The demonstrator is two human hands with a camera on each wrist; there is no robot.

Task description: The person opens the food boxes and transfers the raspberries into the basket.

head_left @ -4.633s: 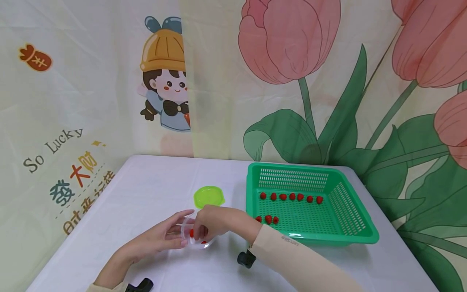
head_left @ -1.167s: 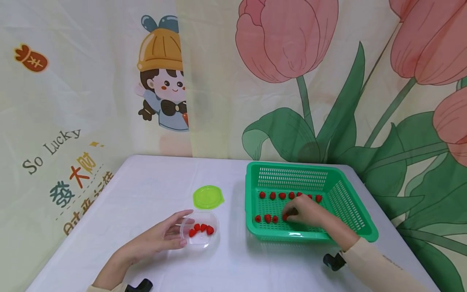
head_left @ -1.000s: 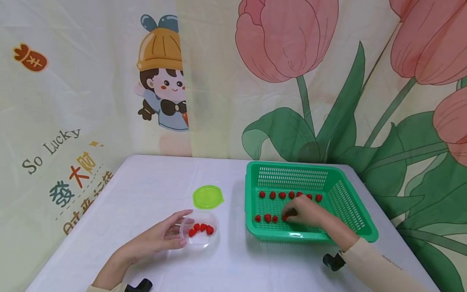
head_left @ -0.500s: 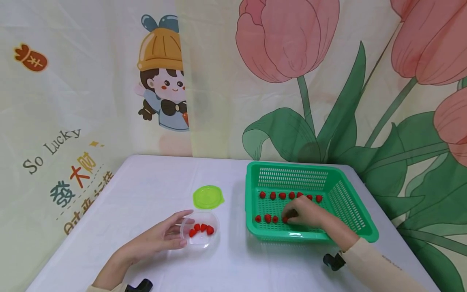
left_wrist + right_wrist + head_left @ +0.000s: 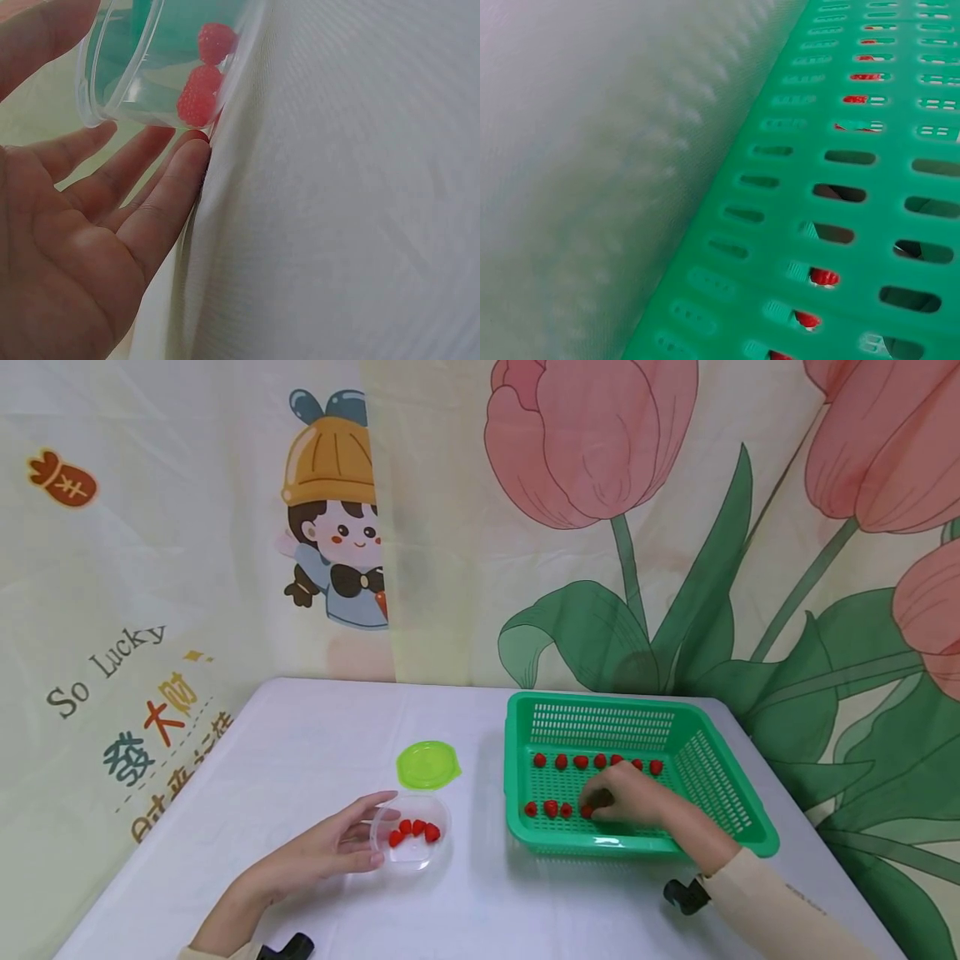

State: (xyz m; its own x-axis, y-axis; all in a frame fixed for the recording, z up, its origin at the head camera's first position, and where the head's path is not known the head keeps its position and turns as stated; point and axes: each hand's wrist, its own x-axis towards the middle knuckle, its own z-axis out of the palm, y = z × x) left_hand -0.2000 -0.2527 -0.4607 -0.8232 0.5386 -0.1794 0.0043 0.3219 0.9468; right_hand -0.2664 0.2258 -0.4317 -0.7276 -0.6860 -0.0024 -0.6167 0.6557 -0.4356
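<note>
My left hand (image 5: 326, 845) holds a clear plastic cup (image 5: 408, 860), thumb on the near side and fingers on the far side. Several red raspberries (image 5: 418, 828) lie inside it. The left wrist view shows the tilted cup (image 5: 139, 101) from close by, between thumb and fingers. Inside the green basket (image 5: 750, 822), my right hand (image 5: 630, 793) pinches a raspberry (image 5: 587, 812) at the right end of the front row. That row has three others to its left. In the right wrist view the basket's slotted wall (image 5: 787, 202) hides most of this hand.
A light green lid (image 5: 428, 765) lies on the white tablecloth (image 5: 322, 735) behind the cup. Along the back of the basket floor runs a row of several raspberries (image 5: 581, 762), partly behind the right hand. A printed curtain (image 5: 442, 527) hangs behind the table.
Earliest, my right hand was in the cup; it has since moved right into the basket, where a fourth front-row raspberry is between its fingers. Over the last second both hands have stayed still.
</note>
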